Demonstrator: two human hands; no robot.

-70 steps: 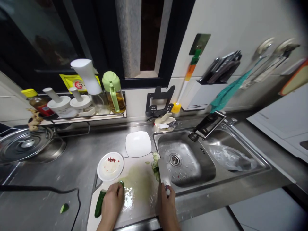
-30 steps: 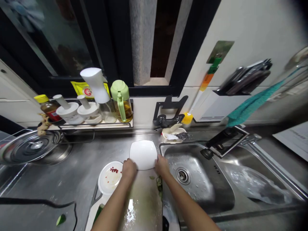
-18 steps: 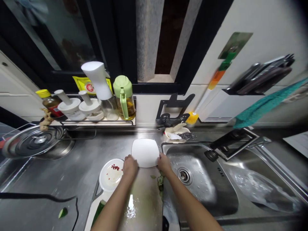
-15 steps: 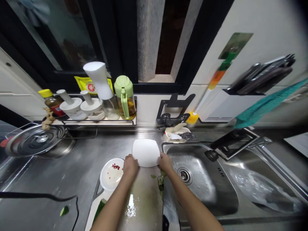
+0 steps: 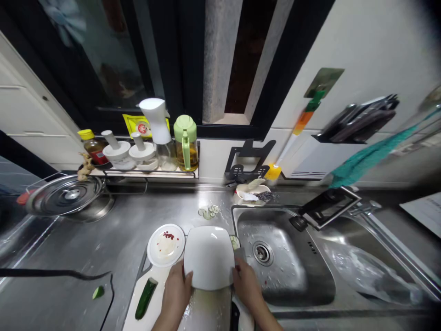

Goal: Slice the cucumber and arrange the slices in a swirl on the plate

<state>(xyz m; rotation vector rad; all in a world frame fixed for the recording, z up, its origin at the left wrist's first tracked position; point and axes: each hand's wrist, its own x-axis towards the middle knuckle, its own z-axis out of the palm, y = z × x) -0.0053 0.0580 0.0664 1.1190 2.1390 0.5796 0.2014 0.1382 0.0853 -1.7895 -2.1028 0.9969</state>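
At the left of the frame, a metal lid (image 5: 65, 195) sits tilted over a pot (image 5: 98, 209) on the steel tabletop (image 5: 131, 214). Below and to the right, a green cucumber end (image 5: 98, 292) lies near a black cord (image 5: 51, 273). A round white plate (image 5: 166, 246) with small red pieces (image 5: 168, 236) rests at the upper left of the cutting board (image 5: 134, 317), and a length of cucumber (image 5: 146, 299) lies on the board just below it.

At the lower centre, the left hand (image 5: 176, 289) pinches the left edge of the square white plate (image 5: 209, 258), thumb on its upper face. The plate is over the upper part of the board, between both hands; whether it touches the board is hidden. Thin cucumber slices (image 5: 208, 212) lie on the tabletop beyond it, and more show by its right edge. The right hand (image 5: 246, 282) pinches the plate's right edge, near a black handle (image 5: 235, 316) at the bottom of the frame. Further right are the steel sink (image 5: 285, 262) and, in the next basin, a clear plastic bag (image 5: 372, 271).
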